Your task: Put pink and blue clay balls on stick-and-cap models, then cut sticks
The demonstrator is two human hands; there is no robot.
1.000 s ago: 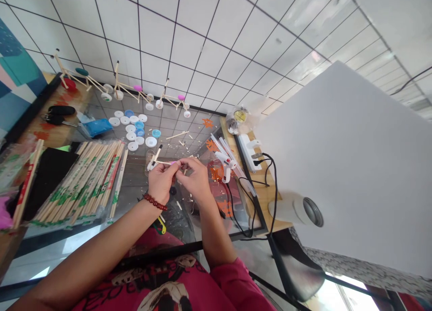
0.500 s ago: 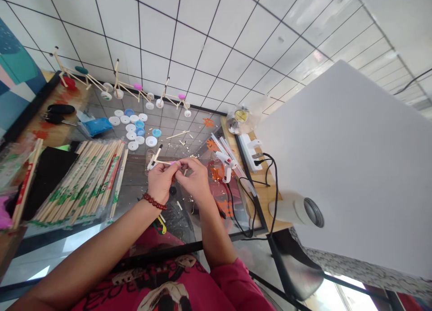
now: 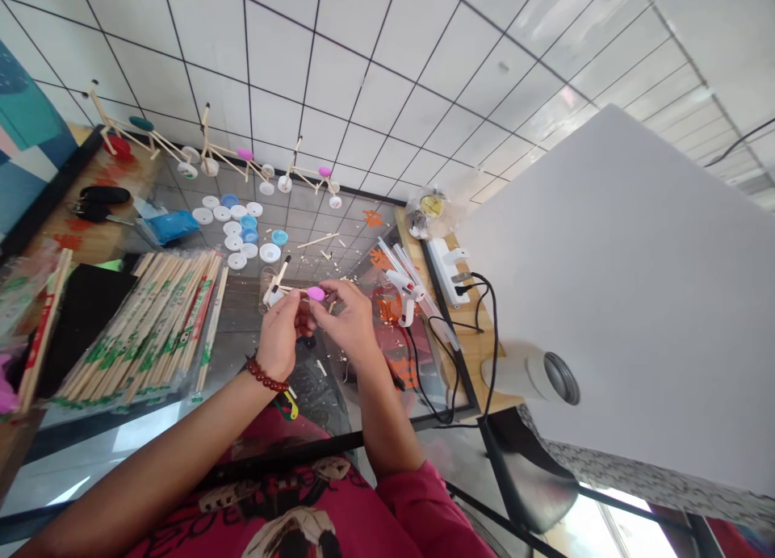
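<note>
A small stick model (image 3: 279, 283) with black tips and a white round part at its left end lies over the dark table mat. On its right part sits a pink oval piece (image 3: 316, 294). My left hand (image 3: 279, 336), with a red bead bracelet at the wrist, pinches the model's sticks just left of the pink oval. My right hand (image 3: 351, 320) is closed at the oval's right side, its thumb and index finger touching the piece. The fingers partly hide the model's right end.
Bundled wooden sticks (image 3: 145, 324) lie at the left. White and blue caps (image 3: 236, 228) sit behind. Finished stick models (image 3: 227, 148) line the back edge. At the right are a glue gun (image 3: 405, 295), power strip (image 3: 448, 271) and cables. Wood scraps litter the middle.
My left hand has shifted slightly left and down, uncovering the pink oval that was mostly hidden between the fingers. My right hand has barely moved.
</note>
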